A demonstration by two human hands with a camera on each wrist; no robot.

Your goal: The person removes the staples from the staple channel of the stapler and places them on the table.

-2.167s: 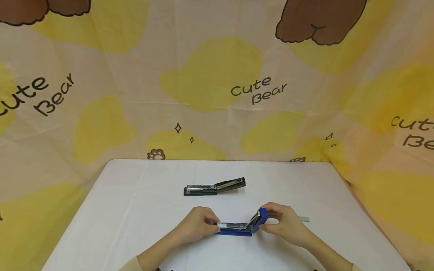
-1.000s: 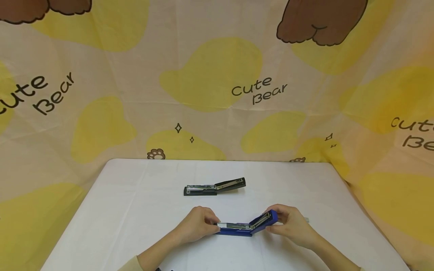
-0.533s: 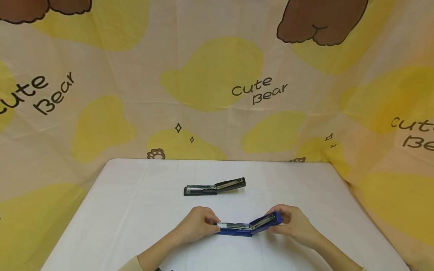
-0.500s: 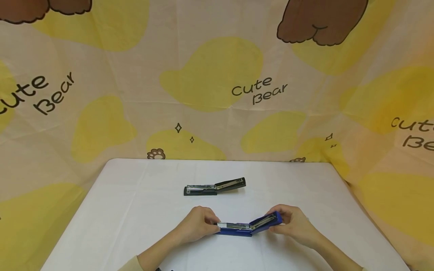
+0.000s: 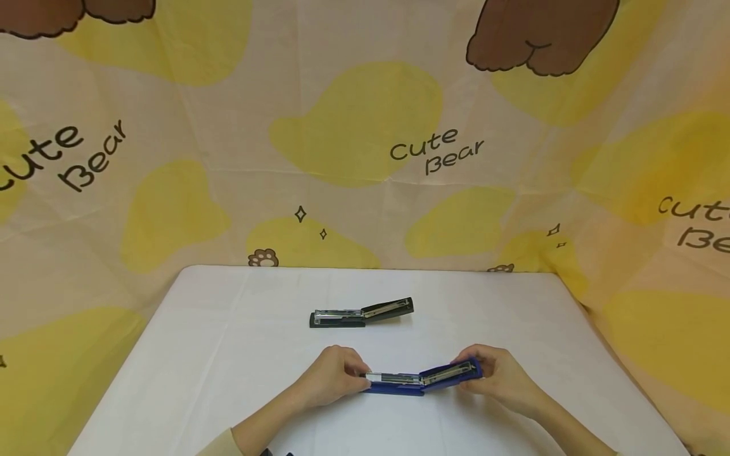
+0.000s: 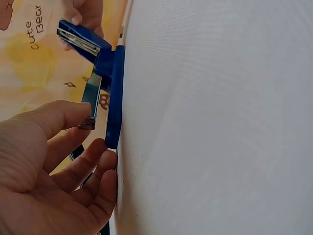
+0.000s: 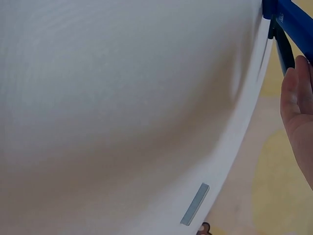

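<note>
A blue stapler (image 5: 395,388) is spread wide in front of me, its top cover (image 5: 450,375) swung back to the right and its metal staple channel exposed. My left hand (image 5: 332,378) pinches the channel's front end at the stapler's left; in the left wrist view, the thumb and index finger (image 6: 68,115) are at the metal tip and the other fingers curl near the base. With my right hand (image 5: 507,381) I hold the far end of the cover, and part of that hand (image 7: 301,122) shows at the right wrist view's edge.
Farther back on the white table (image 5: 228,354) lies a black stapler (image 5: 338,322), also opened out. A strip of staples (image 7: 195,204) lies on the table near my right hand. Patterned yellow cloth (image 5: 353,126) hangs behind the table.
My right hand has moved right and lowered the stapler's cover outward, from steeply raised to a shallow slope. My left hand has stayed at the channel's end. The black stapler has not moved.
</note>
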